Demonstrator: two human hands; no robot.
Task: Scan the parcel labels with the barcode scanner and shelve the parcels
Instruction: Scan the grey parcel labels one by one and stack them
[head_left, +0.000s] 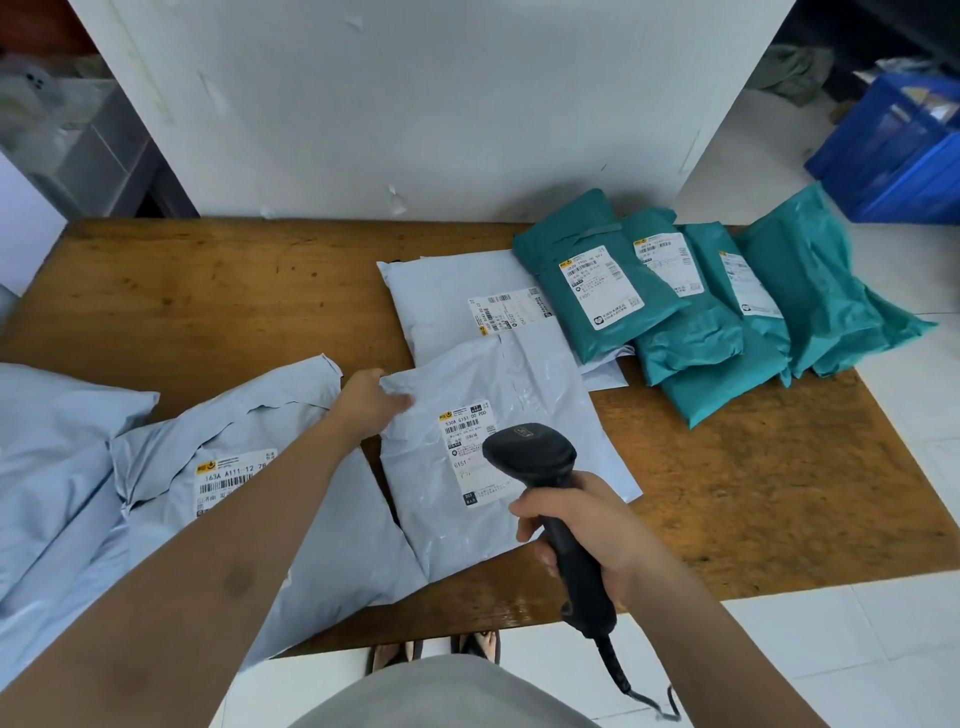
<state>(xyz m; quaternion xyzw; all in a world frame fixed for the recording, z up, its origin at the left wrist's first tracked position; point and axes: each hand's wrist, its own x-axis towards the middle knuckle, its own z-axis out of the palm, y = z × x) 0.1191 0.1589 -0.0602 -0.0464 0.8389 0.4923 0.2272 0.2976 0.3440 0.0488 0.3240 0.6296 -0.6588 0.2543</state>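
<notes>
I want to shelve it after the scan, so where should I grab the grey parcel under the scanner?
Pinch the grey parcel at its far-left corner, where the left hand already rests. That loose flat edge is bare, and coming from the left avoids the scanner.

Both bare arms are reaching forward from the bottom of the view. The left arm is stretching diagonally up and to the right, nearly straight, with the left hand lying palm down, fingers extended and pressing flat on a parcel edge. The right arm is bending in from the lower right, and the right hand is wrapping all its fingers around a scanner handle, wrist tilting slightly inward.
</notes>
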